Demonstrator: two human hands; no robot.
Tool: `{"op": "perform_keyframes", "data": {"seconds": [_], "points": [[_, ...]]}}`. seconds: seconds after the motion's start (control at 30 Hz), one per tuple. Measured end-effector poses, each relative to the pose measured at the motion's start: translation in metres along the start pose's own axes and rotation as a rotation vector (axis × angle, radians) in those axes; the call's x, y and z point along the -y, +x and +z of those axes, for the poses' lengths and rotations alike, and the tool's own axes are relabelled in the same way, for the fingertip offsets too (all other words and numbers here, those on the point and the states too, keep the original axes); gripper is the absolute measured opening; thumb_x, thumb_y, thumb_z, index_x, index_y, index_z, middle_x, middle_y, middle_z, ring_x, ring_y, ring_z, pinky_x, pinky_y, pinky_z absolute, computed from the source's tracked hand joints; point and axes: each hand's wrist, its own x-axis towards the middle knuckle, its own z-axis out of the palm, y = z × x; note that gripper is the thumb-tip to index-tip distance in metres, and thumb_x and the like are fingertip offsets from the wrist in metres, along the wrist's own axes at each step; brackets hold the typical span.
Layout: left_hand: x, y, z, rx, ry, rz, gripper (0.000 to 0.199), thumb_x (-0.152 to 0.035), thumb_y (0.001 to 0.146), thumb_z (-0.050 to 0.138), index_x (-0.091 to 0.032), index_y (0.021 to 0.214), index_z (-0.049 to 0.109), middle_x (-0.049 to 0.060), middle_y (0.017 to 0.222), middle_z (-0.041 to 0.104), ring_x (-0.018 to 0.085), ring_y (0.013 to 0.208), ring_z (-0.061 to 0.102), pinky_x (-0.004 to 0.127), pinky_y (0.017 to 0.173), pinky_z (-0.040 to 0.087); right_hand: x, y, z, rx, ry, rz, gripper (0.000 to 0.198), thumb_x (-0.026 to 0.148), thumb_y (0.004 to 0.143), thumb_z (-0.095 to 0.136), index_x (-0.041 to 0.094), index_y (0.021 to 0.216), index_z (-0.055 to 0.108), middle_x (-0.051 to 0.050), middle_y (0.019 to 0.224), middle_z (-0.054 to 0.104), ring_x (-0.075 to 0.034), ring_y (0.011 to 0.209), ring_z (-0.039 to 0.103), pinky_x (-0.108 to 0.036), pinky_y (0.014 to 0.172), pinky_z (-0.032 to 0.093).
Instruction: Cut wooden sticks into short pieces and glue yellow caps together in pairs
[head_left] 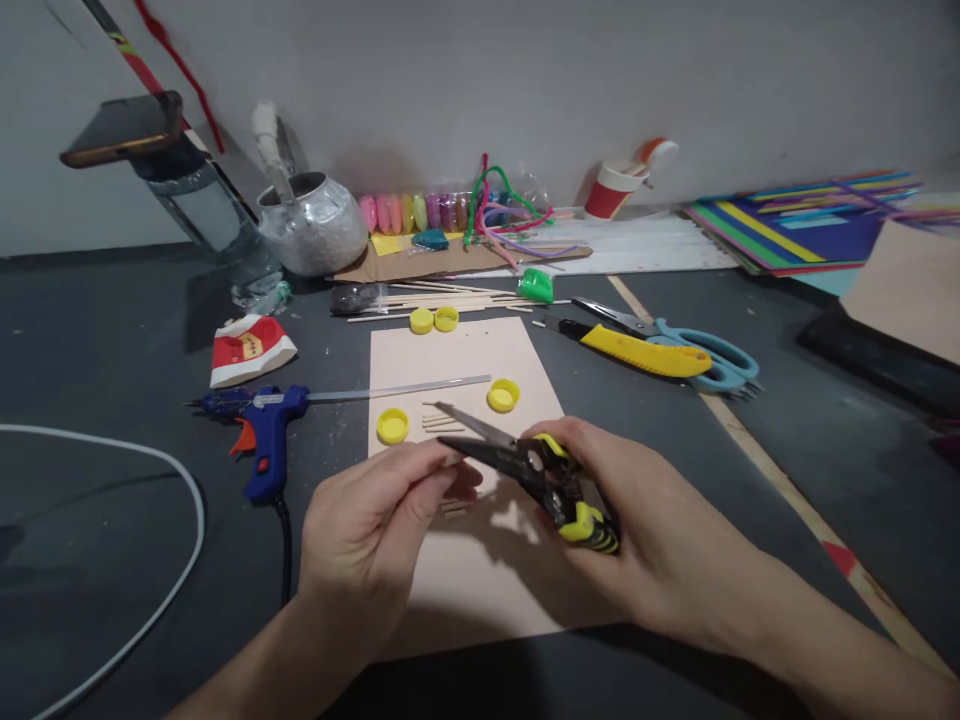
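My right hand (649, 510) is closed round the black and yellow handles of a pair of snips (534, 468), whose blades stand apart and point left. My left hand (367, 525) is pinched just below the blade tips; whatever its fingertips hold is hidden. Under both hands lies a beige sheet (480, 610). On it, beyond the blades, several short cut sticks (444, 422) lie in a row, and part of another group shows beneath the left fingers. Yellow bottle caps (392, 427) flank the sticks, with two more caps (422, 320) at the sheet's far edge.
A blue glue gun (268, 440) with a long glue stick lies left, near a white cable (196, 490) and a crushed paper cup (251, 350). Yellow cutter (645, 352) and blue-handled scissors (739, 360) lie right. Behind are long sticks (442, 299), a metal pot (315, 228) and coloured sheets (772, 238).
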Motion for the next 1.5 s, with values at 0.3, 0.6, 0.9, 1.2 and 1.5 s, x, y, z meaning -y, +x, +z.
{"op": "perform_keyframes", "data": {"seconds": [0.3, 0.6, 0.9, 1.2, 1.5], "points": [[0.004, -0.001, -0.005, 0.013, 0.156, 0.123, 0.034, -0.002, 0.085, 0.059, -0.031, 0.090, 0.075, -0.009, 0.081, 0.080, 0.013, 0.072, 0.075, 0.019, 0.065, 0.057, 0.002, -0.004, 0.003, 0.049, -0.032, -0.023, 0.026, 0.023, 0.082, 0.059, 0.020, 0.107, 0.052, -0.006, 0.094, 0.066, -0.022, 0.080, 0.062, -0.033, 0.068, 0.048], [0.000, 0.002, -0.005, 0.048, 0.266, 0.194, 0.031, 0.001, 0.084, 0.054, -0.026, 0.082, 0.071, -0.008, 0.082, 0.080, 0.011, 0.072, 0.075, 0.016, 0.065, 0.056, 0.007, -0.005, 0.000, 0.091, -0.019, 0.020, 0.022, 0.025, 0.083, 0.056, 0.019, 0.105, 0.053, -0.006, 0.094, 0.065, -0.022, 0.081, 0.061, -0.033, 0.068, 0.047], [-0.004, -0.001, 0.001, 0.093, 0.220, 0.045, 0.027, -0.008, 0.089, 0.057, -0.023, 0.075, 0.075, -0.006, 0.074, 0.079, 0.012, 0.066, 0.073, 0.017, 0.062, 0.054, 0.001, -0.008, 0.004, 0.011, -0.173, -0.033, 0.017, 0.018, 0.076, 0.050, 0.017, 0.092, 0.055, -0.006, 0.076, 0.064, -0.022, 0.062, 0.056, -0.032, 0.054, 0.039], [-0.005, -0.001, 0.000, 0.082, 0.034, -0.089, 0.023, -0.010, 0.092, 0.057, -0.025, 0.084, 0.073, -0.010, 0.075, 0.079, 0.007, 0.069, 0.072, 0.012, 0.067, 0.053, 0.002, -0.001, -0.004, 0.083, 0.042, 0.091, 0.020, 0.026, 0.083, 0.059, 0.022, 0.101, 0.052, -0.001, 0.086, 0.065, -0.018, 0.072, 0.058, -0.028, 0.061, 0.042], [-0.004, -0.003, -0.008, 0.240, -0.007, -0.030, 0.026, -0.007, 0.096, 0.047, -0.027, 0.094, 0.064, -0.008, 0.083, 0.065, 0.007, 0.077, 0.061, 0.016, 0.070, 0.046, 0.001, -0.001, -0.003, 0.084, -0.053, -0.022, 0.017, 0.028, 0.086, 0.056, 0.020, 0.100, 0.051, -0.004, 0.087, 0.063, -0.020, 0.075, 0.057, -0.030, 0.063, 0.040]]}}
